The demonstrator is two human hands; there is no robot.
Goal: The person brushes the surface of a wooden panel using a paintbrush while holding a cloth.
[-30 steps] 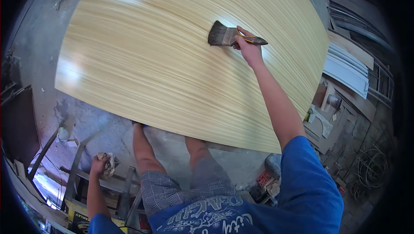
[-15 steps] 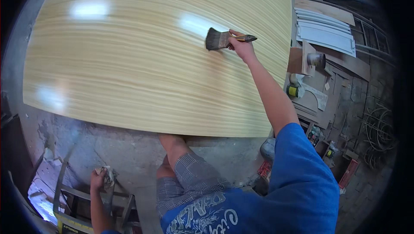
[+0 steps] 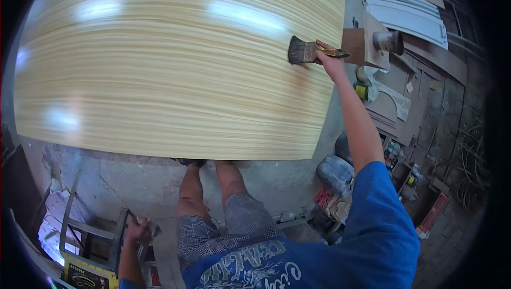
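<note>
A large pale yellow wood-grain panel fills the upper middle of the view, with glossy highlights on it. My right hand is closed on a wide dark-bristled paintbrush; its bristles are at the panel's surface near the right edge. My left hand hangs low beside a metal frame, fingers curled on a crumpled cloth, which is partly hidden and blurred. My legs stand at the panel's near edge.
At the right are white slatted panels, a stained can on a board, flat board offcuts, plastic containers, a red toolbox and coiled cable. A yellow-and-black case lies at the lower left.
The brush in my right hand has moved right, toward the panel's edge. The view has shifted, so more of the right-side clutter shows. My left hand has moved slightly rightward and down.
</note>
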